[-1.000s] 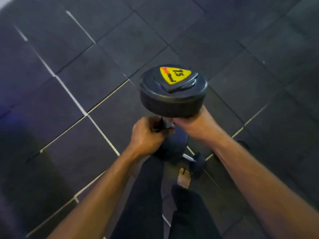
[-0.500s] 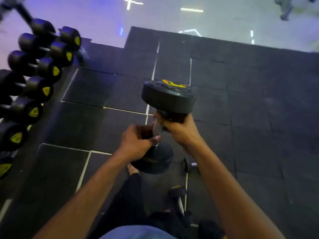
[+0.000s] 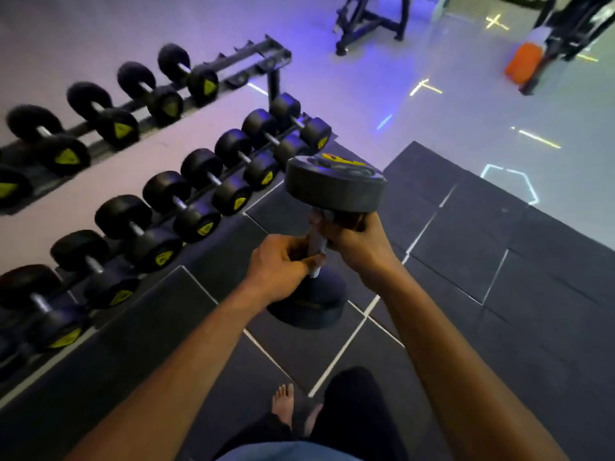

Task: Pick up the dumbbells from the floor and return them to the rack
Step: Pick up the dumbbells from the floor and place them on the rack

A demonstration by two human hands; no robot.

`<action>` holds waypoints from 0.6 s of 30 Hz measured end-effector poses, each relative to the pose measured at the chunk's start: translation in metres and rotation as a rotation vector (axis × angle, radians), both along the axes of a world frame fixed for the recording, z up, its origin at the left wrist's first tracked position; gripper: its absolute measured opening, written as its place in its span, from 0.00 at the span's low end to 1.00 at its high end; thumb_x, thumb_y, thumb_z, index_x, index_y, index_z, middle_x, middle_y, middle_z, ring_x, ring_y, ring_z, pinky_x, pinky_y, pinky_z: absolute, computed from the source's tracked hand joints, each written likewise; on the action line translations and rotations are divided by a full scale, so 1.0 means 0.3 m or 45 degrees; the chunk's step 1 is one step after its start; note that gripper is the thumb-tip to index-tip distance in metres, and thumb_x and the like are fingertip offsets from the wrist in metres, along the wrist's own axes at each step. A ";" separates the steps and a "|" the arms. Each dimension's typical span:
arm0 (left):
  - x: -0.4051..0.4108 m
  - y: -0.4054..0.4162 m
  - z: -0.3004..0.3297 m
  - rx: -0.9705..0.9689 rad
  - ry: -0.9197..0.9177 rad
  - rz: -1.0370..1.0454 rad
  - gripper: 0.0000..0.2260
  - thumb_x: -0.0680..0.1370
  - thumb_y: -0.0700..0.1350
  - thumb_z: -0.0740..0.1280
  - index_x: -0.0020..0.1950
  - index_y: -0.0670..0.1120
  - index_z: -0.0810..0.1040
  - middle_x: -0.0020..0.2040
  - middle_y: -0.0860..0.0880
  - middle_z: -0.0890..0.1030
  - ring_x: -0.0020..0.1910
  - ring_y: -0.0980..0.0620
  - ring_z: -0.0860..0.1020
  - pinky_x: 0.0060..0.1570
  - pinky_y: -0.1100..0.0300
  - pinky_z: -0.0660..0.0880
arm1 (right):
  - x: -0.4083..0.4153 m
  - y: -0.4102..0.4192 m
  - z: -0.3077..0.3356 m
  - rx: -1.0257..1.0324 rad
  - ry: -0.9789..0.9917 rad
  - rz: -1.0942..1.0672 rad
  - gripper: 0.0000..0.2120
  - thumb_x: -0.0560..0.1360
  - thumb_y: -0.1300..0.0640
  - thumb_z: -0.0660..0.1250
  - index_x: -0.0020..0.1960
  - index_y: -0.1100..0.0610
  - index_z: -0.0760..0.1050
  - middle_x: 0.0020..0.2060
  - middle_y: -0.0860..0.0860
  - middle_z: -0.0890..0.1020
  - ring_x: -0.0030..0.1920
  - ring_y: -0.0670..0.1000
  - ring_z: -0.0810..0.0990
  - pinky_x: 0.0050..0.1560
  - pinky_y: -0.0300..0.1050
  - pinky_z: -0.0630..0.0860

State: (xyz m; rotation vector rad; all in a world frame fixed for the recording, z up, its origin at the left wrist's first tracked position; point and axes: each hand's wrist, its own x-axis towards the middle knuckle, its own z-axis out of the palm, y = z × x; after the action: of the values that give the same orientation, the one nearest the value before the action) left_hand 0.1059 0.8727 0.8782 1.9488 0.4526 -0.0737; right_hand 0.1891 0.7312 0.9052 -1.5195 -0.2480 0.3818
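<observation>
Black floor mats [image 3: 466, 261] now give way to the rack [image 3: 199, 194] at ten o'clock; left hand [image 3: 279, 264] and right hand [image 3: 356, 241] clasp the upright dumbbell [image 3: 332, 184], nearly home.

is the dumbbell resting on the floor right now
No, the dumbbell is held upright in the air, left hand and right hand both gripping its handle.

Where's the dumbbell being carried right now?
Centre of the head view: the dumbbell is held upright off the floor by the left hand and right hand, just right of the rack.
</observation>
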 end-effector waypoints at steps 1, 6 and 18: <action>0.053 0.030 0.007 -0.002 -0.006 0.041 0.07 0.69 0.61 0.76 0.42 0.61 0.86 0.38 0.59 0.87 0.41 0.58 0.84 0.51 0.50 0.82 | 0.062 0.040 0.004 -0.001 -0.002 0.025 0.10 0.74 0.59 0.78 0.54 0.57 0.84 0.45 0.53 0.88 0.47 0.51 0.84 0.49 0.59 0.83; 0.353 0.154 -0.027 -0.143 -0.027 0.244 0.11 0.60 0.58 0.76 0.40 0.58 0.88 0.40 0.52 0.88 0.50 0.45 0.87 0.58 0.40 0.80 | 0.435 0.202 -0.019 -0.075 -0.075 0.263 0.11 0.74 0.50 0.79 0.49 0.56 0.83 0.41 0.54 0.87 0.42 0.53 0.83 0.49 0.61 0.83; 1.156 0.321 0.027 -0.419 -0.116 0.703 0.07 0.76 0.37 0.75 0.39 0.44 0.88 0.41 0.39 0.88 0.38 0.48 0.80 0.44 0.56 0.75 | 1.338 0.551 0.039 -0.083 -0.048 0.596 0.06 0.76 0.65 0.77 0.52 0.59 0.84 0.45 0.52 0.88 0.47 0.50 0.86 0.55 0.60 0.85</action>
State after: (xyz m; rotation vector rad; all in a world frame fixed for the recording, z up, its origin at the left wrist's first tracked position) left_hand 0.4527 0.9691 0.8862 1.4465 0.8447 0.2779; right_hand 0.5904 0.8965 0.9168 -1.5266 -0.6304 0.7368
